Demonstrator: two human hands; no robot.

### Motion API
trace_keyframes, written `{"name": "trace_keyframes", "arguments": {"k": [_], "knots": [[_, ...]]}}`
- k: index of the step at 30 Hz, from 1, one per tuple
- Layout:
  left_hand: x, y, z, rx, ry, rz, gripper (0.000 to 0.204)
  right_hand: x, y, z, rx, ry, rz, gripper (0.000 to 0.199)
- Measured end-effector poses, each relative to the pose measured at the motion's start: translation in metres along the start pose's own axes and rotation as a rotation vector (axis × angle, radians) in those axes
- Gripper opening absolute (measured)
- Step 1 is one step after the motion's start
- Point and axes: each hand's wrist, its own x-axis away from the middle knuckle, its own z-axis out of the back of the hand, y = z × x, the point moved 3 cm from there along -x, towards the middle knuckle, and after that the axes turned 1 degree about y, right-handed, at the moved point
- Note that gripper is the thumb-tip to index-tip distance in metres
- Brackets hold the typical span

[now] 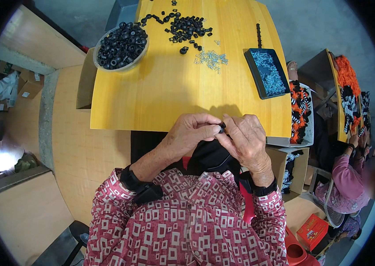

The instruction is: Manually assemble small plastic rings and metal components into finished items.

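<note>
Just past the near edge of the yellow table (152,102), my left hand (185,135) and my right hand (249,139) meet fingertip to fingertip. Both are closed on a small black plastic part (222,127), pinched between thumbs and fingers and mostly covered by them. On the table lie a pile of loose black parts (189,27) and, nearer me, a scatter of tiny clear pieces (212,59). A round clear bowl (127,68) full of black parts stands at the left. To the right, a dark tray (274,95) holds many small clear pieces.
A thin black spiral rod (259,35) lies beyond the tray. Right of the table stands a white box (306,128) with orange, black and white pieces, above an open cardboard box (300,166). Farther right, a person in pink (347,179) works at another table.
</note>
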Motion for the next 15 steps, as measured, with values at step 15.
{"name": "trace_keyframes", "arguments": {"k": [15], "knots": [[0.0,-0.005,-0.004,-0.058,0.067,-0.039,0.023,-0.001,0.0,0.008,-0.074,-0.125,-0.086,0.034]]}}
